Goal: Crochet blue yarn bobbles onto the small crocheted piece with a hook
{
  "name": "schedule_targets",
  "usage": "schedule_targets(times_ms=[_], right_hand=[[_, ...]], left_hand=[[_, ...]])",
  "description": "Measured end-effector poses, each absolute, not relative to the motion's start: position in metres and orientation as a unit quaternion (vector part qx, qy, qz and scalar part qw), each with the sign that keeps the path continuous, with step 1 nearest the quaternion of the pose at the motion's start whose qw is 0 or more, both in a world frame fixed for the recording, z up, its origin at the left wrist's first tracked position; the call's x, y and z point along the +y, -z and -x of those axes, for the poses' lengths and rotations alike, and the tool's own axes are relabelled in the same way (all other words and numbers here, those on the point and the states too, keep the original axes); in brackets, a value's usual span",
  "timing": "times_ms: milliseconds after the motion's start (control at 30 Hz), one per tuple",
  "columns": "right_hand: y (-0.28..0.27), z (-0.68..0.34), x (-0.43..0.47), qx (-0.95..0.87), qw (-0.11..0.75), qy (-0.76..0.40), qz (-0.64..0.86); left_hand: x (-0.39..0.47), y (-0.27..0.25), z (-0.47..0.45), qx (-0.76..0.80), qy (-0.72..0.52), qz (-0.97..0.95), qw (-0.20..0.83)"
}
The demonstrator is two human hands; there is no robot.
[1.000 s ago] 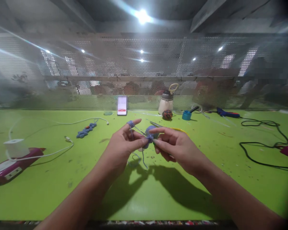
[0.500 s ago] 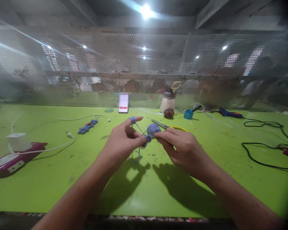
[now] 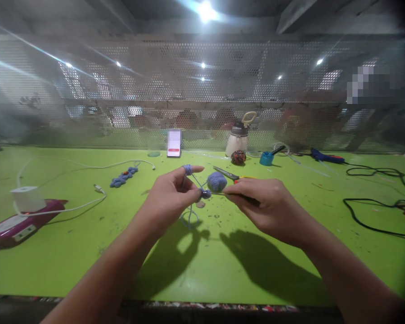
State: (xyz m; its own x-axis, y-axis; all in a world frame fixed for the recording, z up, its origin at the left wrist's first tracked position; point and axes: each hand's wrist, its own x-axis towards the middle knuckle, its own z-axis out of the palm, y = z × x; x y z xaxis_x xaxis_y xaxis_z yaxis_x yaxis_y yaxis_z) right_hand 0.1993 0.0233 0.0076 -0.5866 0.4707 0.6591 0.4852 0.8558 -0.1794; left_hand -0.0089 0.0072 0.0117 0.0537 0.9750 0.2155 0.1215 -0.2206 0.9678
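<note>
Since the frame 0.5 s earlier, the right hand (image 3: 268, 200) has pulled slightly farther right from the left hand (image 3: 168, 196), and more of a thin rod (image 3: 218, 194) shows between them. Through the head camera I see both hands above the green table (image 3: 87, 261). I make out the left thumb and fingers pinched on a small blue knitted piece (image 3: 205, 193), with yarn (image 3: 187, 170) wound around the raised index finger. The right fingers are closed together on the rod, whose left end meets the knitted piece. Just beyond lie 1 blue yarn ball (image 3: 217, 181) and 1 pair of scissors (image 3: 223, 172), partly hidden by the right hand. At far left rests a blue strip (image 3: 123, 177); at far right I see a bottle (image 3: 236, 146).
</note>
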Motion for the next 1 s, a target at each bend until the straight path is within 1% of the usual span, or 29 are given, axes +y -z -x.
schedule_targets(times_ms=[133,300,433,533,733,900,1000], right_hand=[[-0.011,-0.2,0.025,-0.877,0.373,-0.107,0.282],[-0.01,-0.197,0.026,-0.837,0.369,-0.25,0.317],[-0.005,-0.191,0.026,-0.799,0.383,-0.32,0.336],[0.0,-0.187,0.025,-0.798,0.387,-0.314,0.338],[0.003,-0.184,0.024,-0.823,0.361,-0.265,0.35],[0.004,-0.181,0.022,-0.819,0.37,-0.258,0.355],[0.004,-0.179,0.022,-0.811,0.38,-0.266,0.357]], left_hand=[[0.008,-0.011,0.01,0.451,-0.499,-0.609,0.421],[0.007,-0.01,0.009,0.424,-0.479,-0.616,0.459],[0.005,-0.009,0.008,0.426,-0.454,-0.631,0.463],[0.005,-0.009,0.008,0.433,-0.45,-0.63,0.461],[0.004,-0.01,0.005,0.437,-0.48,-0.599,0.468],[0.005,-0.008,0.005,0.423,-0.503,-0.583,0.478],[0.007,-0.005,0.005,0.44,-0.504,-0.601,0.437]])
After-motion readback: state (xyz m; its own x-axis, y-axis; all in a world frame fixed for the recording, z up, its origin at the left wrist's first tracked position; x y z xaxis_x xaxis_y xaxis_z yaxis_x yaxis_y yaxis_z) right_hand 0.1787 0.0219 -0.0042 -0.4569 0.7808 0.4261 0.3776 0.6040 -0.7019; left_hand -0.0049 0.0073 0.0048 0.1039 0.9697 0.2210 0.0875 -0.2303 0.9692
